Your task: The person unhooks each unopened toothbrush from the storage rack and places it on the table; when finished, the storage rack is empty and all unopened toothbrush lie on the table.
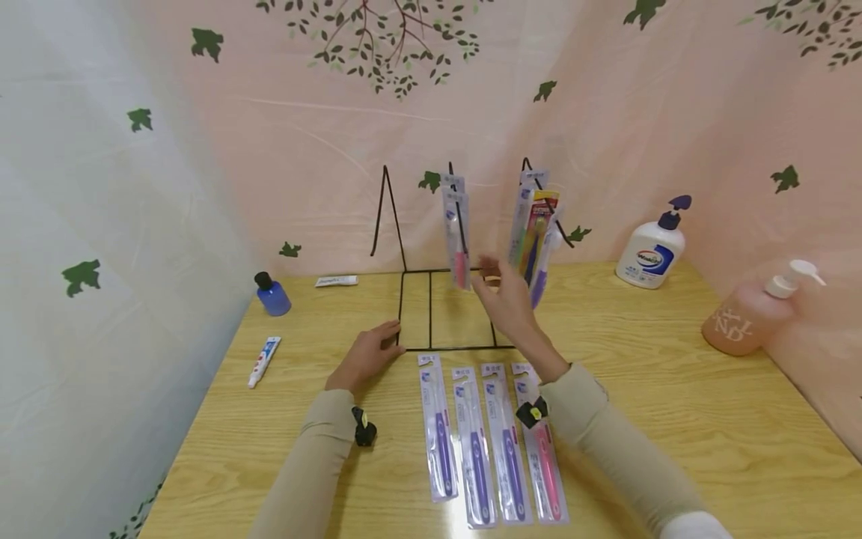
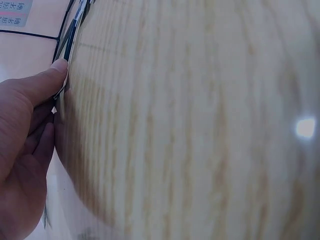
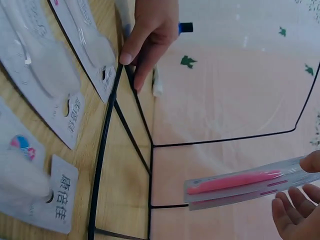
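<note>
Hands apart at the black wire rack (image 1: 430,311)
My left hand (image 1: 367,353) pinches its front-left corner; my loosely bent right hand (image 1: 509,303) hovers beside a hanging pink-handled toothbrush in flat plastic (image 1: 460,271), open room leftward.

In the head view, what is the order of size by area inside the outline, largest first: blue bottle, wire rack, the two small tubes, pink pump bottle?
1. Wire rack
2. Pink pump bottle
3. Blue bottle
4. Near tube and far tube: too alike to rank.
</note>
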### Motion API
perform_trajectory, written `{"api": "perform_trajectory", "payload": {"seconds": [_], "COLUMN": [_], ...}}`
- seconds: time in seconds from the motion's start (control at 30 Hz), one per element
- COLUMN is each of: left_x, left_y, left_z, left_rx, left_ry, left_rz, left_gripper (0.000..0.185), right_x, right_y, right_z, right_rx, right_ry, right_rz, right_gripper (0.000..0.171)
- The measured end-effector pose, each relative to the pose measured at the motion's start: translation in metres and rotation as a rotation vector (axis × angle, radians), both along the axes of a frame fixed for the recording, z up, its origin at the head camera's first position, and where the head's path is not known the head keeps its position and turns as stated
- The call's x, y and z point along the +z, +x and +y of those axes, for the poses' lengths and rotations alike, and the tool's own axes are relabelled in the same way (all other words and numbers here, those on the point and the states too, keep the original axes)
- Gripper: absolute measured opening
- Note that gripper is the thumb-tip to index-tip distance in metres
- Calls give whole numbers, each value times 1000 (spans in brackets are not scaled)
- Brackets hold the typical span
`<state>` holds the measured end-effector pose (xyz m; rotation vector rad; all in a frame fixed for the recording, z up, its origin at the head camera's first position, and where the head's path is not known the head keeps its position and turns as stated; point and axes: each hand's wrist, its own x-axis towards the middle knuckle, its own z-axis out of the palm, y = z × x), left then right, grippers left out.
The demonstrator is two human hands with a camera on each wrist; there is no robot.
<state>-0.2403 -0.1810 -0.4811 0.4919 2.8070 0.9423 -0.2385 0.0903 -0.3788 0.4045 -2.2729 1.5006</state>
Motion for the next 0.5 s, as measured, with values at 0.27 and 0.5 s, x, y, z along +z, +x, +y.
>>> {"api": "perform_trajectory", "payload": {"seconds": [0.27,0.5], "left_x": [-1,-2], "left_y": [0,-1], "left_z": [1,0], "left_rx": [8,7], "left_ry": [-1,3], "left_rz": [-2,2], "left_gripper": [55,55], "right_x": [1,3], "right_y": [-38,-52], "right_z": [-16,-26], "right_rx": [-47,-29], "right_ry": [-79,-124], "right_rz": [35,92], "right_gripper": [31,15]}}
